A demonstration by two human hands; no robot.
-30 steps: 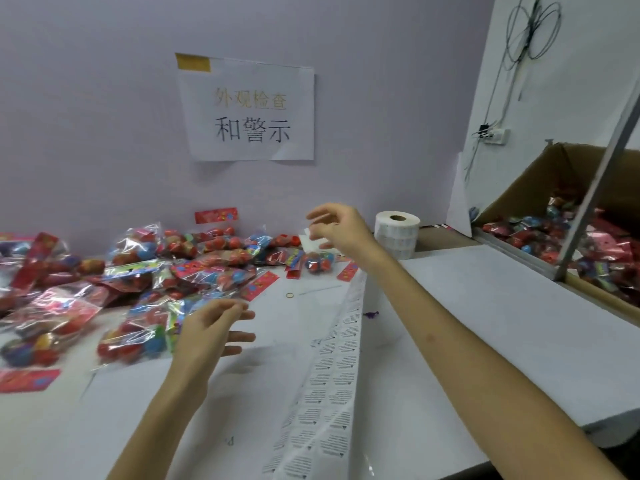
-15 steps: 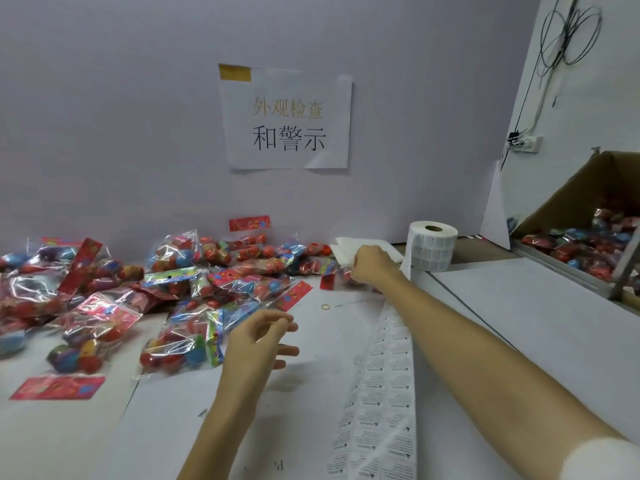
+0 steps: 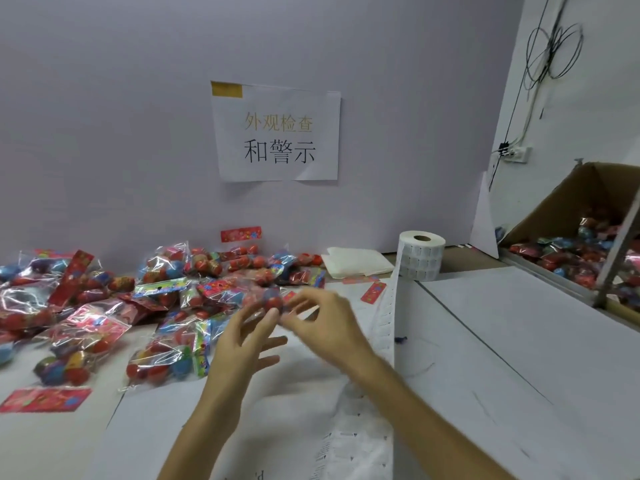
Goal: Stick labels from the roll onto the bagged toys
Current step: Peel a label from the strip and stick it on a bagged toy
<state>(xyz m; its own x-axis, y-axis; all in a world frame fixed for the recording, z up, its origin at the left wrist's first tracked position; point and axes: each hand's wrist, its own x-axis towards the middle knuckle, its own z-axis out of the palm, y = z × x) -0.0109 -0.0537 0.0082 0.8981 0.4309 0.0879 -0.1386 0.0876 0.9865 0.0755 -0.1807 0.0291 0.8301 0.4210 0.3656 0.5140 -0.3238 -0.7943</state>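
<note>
A clear bagged toy with red and blue balls hangs blurred above the table's middle. My right hand grips it from the right. My left hand pinches its lower edge with thumb and forefinger, its other fingers spread. The white label roll stands upright at the back right. Its strip of labels runs down the table toward me, passing under my right forearm. A pile of bagged toys covers the table's left and back.
A tilted cardboard box with more bagged toys sits at the right behind a metal bar. Folded white sheets lie beside the roll. Loose red header cards lie on the white table. A paper sign hangs on the wall.
My right hand has drawn back from the far end of the pile near the roll to the middle, bringing a bagged toy. My left hand has risen to meet it.
</note>
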